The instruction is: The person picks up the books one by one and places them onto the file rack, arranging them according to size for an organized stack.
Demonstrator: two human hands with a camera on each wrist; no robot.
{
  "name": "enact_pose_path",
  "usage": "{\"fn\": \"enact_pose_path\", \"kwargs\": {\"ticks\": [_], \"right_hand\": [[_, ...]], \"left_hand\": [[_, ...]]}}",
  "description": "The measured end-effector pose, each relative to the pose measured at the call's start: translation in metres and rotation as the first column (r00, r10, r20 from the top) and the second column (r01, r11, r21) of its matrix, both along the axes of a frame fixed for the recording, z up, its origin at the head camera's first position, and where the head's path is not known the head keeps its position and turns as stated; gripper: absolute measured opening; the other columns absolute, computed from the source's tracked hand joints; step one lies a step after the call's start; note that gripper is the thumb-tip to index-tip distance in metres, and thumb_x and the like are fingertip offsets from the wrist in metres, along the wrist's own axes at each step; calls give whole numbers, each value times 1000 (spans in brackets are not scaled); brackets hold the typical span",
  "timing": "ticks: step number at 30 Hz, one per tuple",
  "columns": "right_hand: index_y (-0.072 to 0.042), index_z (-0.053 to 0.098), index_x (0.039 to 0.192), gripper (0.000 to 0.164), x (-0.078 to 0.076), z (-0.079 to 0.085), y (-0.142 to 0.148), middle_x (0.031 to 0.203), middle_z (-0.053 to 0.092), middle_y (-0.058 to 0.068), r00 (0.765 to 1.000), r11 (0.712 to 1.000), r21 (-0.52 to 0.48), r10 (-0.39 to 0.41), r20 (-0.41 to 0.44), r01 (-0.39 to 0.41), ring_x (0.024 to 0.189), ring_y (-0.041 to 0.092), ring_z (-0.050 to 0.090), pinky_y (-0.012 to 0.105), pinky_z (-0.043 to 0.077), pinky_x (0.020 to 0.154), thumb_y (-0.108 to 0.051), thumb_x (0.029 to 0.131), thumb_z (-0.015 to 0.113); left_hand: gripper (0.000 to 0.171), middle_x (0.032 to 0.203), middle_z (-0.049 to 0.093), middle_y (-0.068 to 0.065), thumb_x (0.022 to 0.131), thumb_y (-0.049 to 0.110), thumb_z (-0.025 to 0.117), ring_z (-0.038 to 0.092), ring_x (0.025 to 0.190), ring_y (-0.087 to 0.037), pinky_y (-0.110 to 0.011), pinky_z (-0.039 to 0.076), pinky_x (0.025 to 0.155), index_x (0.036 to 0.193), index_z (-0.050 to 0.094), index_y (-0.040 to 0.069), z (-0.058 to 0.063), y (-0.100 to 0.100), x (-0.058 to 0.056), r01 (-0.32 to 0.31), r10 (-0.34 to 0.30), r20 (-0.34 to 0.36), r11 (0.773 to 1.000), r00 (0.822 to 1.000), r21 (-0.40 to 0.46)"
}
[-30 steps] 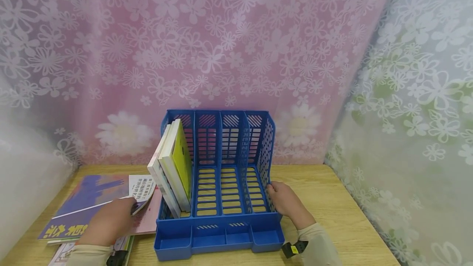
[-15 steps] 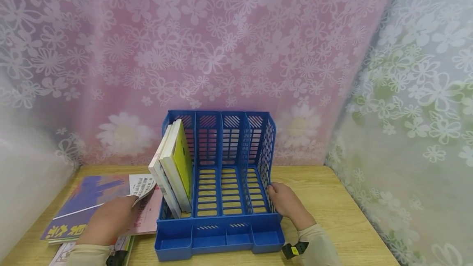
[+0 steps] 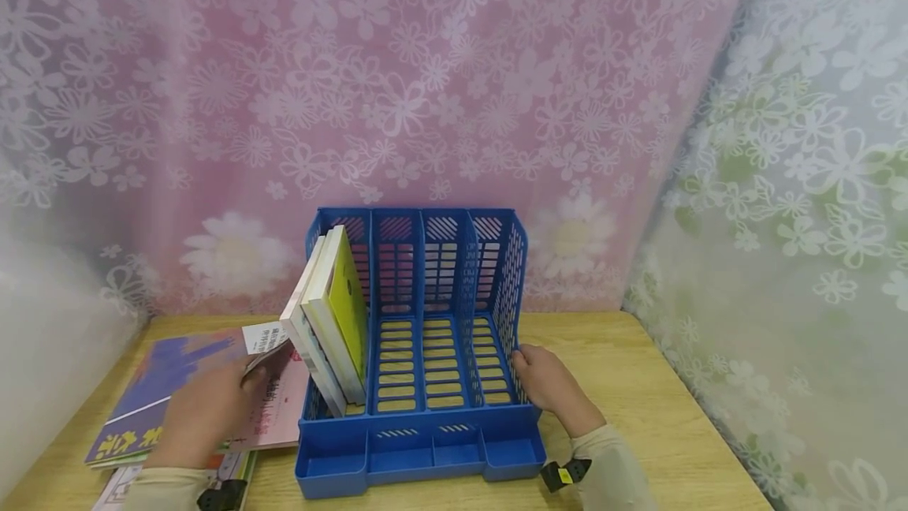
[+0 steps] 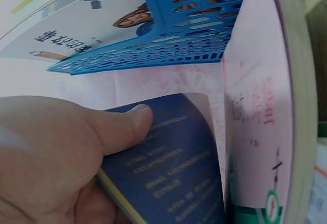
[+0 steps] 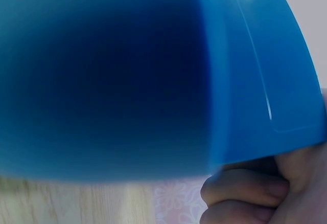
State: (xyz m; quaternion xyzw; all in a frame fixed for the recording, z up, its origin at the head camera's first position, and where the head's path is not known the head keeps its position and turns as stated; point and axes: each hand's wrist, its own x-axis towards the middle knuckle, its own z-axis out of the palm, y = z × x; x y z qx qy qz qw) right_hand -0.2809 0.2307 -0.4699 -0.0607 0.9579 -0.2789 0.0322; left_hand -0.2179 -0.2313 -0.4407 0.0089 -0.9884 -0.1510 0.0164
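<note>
My left hand (image 3: pixel 206 412) pinches the right edge of a purple book (image 3: pixel 177 373) with yellow characters, lifting that edge. In the left wrist view the thumb lies on a dark blue cover (image 4: pixel 168 157) with lines of text; the fingers are mostly hidden beneath. Under the purple book a pink book (image 3: pixel 277 404) shows beside a blue file rack (image 3: pixel 418 422). My right hand (image 3: pixel 549 385) grips the rack's right side wall; in the right wrist view its curled fingers (image 5: pixel 245 188) show below the blue plastic. Several books (image 3: pixel 322 322) lean in the rack's leftmost slot, yellow cover facing right.
More books (image 3: pixel 120 487) lie under the pile at the front left. Shallow trays (image 3: pixel 329 456) run along the rack's front. The wooden table (image 3: pixel 624 385) ends at a pink flowered curtain (image 3: pixel 426 101) behind, with a pale flowered one (image 3: pixel 801 259) on the right.
The purple book has shifted slightly right with its right edge raised, baring more of the pink book. My left hand has moved up a little. The right hand stays on the rack.
</note>
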Motion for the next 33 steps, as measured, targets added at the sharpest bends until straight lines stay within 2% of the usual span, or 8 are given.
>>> {"fn": "enact_pose_path", "kwargs": {"ticks": [6,10,13,15,20,27,30,33], "right_hand": [[-6,64,92,36,1,2,-1,67,45,4,1000,1000,-22,-15,18,15,62,19,47,38,42,65,-23,112,39],[-6,61,88,37,3,2,-1,65,43,3,999,999,-43,-18,27,20,58,19,43,35,39,60,-22,112,39],[-7,60,86,37,3,2,0,65,43,3,1000,999,-41,-18,21,19,58,19,42,35,38,59,-22,112,39],[-6,60,86,37,4,2,0,65,43,4,1000,999,-38,-20,20,20,58,19,43,35,38,59,-21,112,39],[-6,60,85,37,3,2,0,65,44,4,1000,999,-34,-20,14,21,58,19,43,35,39,59,-21,112,40],[-6,63,89,35,3,2,0,66,44,3,1000,999,-25,-20,3,20,62,19,48,36,42,63,-20,112,40],[-6,63,89,35,2,2,-1,66,44,3,1000,999,-29,-17,4,18,61,19,47,36,41,62,-20,112,40],[-6,62,89,35,2,2,-2,66,44,4,1000,999,-41,-14,8,15,60,19,45,35,40,61,-20,112,40]], "left_hand": [[37,121,66,-31,108,30,54,65,97,-56,-62,48,63,134,59,4,10,-6,4,-65,73,-91,994,993,85],[46,100,71,-26,111,34,47,64,67,-38,-47,43,51,145,53,4,17,-6,8,-127,148,-162,983,976,136],[50,84,69,-24,112,35,44,50,51,-24,-39,34,45,149,50,2,21,-6,13,-160,199,-279,974,939,158],[51,84,68,-27,112,36,42,47,49,-25,-38,31,44,151,49,3,25,-7,16,-186,235,-328,967,915,175],[46,97,67,-34,111,34,44,62,65,-42,-52,42,52,142,56,1,37,-5,22,-229,311,-389,943,867,243],[48,105,66,-41,110,35,43,63,92,-63,-69,44,74,138,60,-1,48,8,31,-194,430,-499,869,753,455],[49,108,66,-40,110,34,42,61,95,-64,-69,43,74,139,60,0,52,10,32,-183,441,-497,856,747,484],[47,97,68,-37,108,35,43,63,82,-59,-62,44,63,125,64,-3,53,8,33,-201,425,-478,870,769,449]]}}
